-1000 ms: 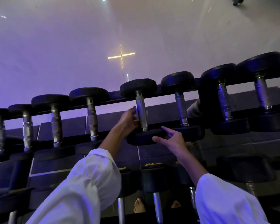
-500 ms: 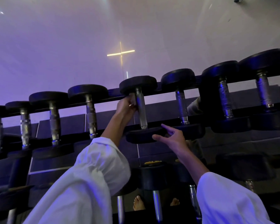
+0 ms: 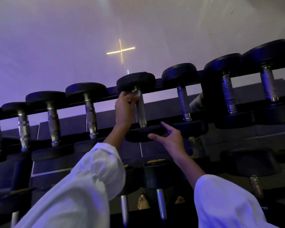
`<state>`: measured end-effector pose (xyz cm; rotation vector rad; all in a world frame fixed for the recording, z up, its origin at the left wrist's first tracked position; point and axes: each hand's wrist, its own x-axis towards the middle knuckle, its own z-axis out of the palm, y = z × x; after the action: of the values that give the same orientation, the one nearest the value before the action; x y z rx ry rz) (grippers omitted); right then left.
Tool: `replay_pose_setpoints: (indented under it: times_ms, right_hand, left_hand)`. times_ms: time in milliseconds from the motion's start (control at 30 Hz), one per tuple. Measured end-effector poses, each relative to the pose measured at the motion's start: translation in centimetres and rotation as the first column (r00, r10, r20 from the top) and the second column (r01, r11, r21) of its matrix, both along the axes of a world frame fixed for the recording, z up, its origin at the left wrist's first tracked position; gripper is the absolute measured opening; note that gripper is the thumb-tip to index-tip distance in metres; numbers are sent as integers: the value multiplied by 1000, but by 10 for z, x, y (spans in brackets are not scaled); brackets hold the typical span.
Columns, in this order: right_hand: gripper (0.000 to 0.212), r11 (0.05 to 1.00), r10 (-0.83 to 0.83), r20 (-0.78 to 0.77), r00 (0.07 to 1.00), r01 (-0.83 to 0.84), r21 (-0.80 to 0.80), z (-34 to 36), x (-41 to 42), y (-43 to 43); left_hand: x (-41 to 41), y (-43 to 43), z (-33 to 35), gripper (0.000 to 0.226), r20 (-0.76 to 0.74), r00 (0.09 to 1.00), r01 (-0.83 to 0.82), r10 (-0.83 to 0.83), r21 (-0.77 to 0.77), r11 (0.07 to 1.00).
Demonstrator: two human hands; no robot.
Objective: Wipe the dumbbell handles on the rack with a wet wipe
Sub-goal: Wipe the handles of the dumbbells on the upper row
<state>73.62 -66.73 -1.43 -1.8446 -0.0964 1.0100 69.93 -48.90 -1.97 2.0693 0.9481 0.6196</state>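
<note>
Chrome handle (image 3: 141,112) nearly wiped: left hand (image 3: 124,106), clamped on the wipe (image 3: 136,93), has slid topward; right hand (image 3: 172,139) spread open below.

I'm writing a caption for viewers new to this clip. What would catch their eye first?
First the glowing cross of light, upper centre on the purple-lit surface. Below it, a slanting row of black dumbbells crosses the frame on the rack. At centre the left hand grips the top of one dumbbell handle with a pale wipe, while the right hand is open at that dumbbell's near head.
</note>
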Motion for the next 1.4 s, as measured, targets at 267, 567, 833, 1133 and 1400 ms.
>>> replay_pose_setpoints:
  times_ms: [267,567,833,1133,1400]
  right_hand:
    - [114,995,41,-6,999,-42,-92,7,-24,19]
    - [119,986,86,157,984,-61,-156,9,-44,28]
    - [119,979,108,185,977,-72,-193,13,-49,30]
    - [119,979,107,176,978,-74,-188,16,-49,30]
    - [118,976,116,170,979,-81,-204,19,-48,30]
  left_hand:
    - [-14,29,9,27,-359,827,562,-433,524,640]
    - [-34,34,21,34,-637,433,877,-637,461,136]
    - [-17,38,10,20,-667,413,909,-620,343,236]
    - [5,47,19,33,-729,479,878,-489,408,250]
    - [-2,58,18,27,-625,495,868,-603,387,311]
